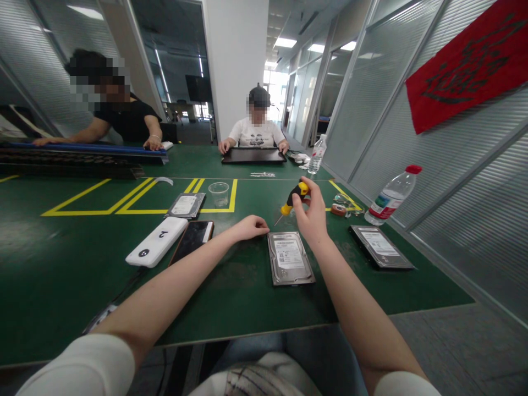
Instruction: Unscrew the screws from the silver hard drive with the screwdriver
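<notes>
A hard drive (292, 258) lies label up on the green table in front of me. Over its far right side, my right hand (311, 214) is closed around a yellow and black screwdriver (295, 199). The screwdriver tilts, its thin tip pointing down and left toward the drive's far left corner, near my left fingers. My left hand (252, 226) rests by that corner with its fingers curled and pressed together. Whatever those fingertips hold, if anything, is too small to make out.
To the right lie another hard drive (380, 247) and a water bottle (394, 195). On the left are a third drive (185, 205), a plastic cup (219, 193), a white power bank (158, 242) and a phone (193, 240). Two people work across the table (231, 308).
</notes>
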### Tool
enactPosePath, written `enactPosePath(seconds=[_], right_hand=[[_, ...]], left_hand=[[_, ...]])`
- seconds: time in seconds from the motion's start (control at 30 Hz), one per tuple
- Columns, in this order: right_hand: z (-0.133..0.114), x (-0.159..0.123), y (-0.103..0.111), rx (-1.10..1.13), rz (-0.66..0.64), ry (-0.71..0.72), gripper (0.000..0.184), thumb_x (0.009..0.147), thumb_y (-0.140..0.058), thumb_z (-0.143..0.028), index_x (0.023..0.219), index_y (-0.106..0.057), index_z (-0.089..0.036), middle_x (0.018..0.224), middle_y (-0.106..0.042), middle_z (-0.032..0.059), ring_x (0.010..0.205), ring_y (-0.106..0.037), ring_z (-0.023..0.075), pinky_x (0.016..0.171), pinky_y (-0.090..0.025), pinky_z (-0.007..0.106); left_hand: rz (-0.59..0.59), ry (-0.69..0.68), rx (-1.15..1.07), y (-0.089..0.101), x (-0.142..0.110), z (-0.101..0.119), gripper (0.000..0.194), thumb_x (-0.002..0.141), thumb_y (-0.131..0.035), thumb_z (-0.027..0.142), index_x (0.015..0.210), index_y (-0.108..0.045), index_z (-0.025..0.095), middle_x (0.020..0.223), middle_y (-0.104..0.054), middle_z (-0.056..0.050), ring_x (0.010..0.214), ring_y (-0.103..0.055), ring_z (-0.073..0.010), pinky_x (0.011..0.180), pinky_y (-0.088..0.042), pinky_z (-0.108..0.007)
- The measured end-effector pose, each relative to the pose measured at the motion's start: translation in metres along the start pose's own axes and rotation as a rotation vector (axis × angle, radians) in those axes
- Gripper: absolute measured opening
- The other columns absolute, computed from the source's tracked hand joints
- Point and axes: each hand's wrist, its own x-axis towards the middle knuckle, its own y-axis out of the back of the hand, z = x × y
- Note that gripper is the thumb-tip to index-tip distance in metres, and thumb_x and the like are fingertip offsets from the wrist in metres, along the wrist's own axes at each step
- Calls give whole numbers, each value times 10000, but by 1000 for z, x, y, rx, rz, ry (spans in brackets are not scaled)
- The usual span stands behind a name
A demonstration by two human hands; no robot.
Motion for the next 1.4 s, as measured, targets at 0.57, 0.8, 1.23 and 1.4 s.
enactPosePath(seconds=[0.57,0.8,1.23,1.4], right_hand=[[0,-4,-5,38,-47,-1,415,927,-470,-393,1320,-466,-259,1253,-592,120,1074,-609,231,806,-589,401],[1,-5,-8,36,-80,1,419,923,-478,-373,1312,-470,-217,1254,-592,138,1066,-610,231,807,-583,392],[1,-7,-11,-3,-104,33,416,926,-471,-373,1313,-476,-222,1205,-617,136,1031,-620,237,798,-581,403],[0,-6,-9,-6,-82,24,413,927,-469,-376,1310,-474,-221,1197,-616,132,1019,-622,231,794,-583,401]], left_hand=[[3,-1,15,4,-1,1,228,787,-554,306,746,-691,129,700,-671,-36,648,-574,-165,619,-419,-251],[-36,15,-6,6,-2,1,214,747,-592,293,777,-718,122,715,-682,-33,648,-582,-162,644,-442,-250],[-25,-15,-38,4,-3,2,229,759,-597,304,808,-714,114,757,-688,-42,679,-587,-166,653,-436,-250],[-1,-20,-51,0,-1,0,222,756,-604,323,764,-693,120,706,-657,-30,652,-562,-158,630,-422,-246]])
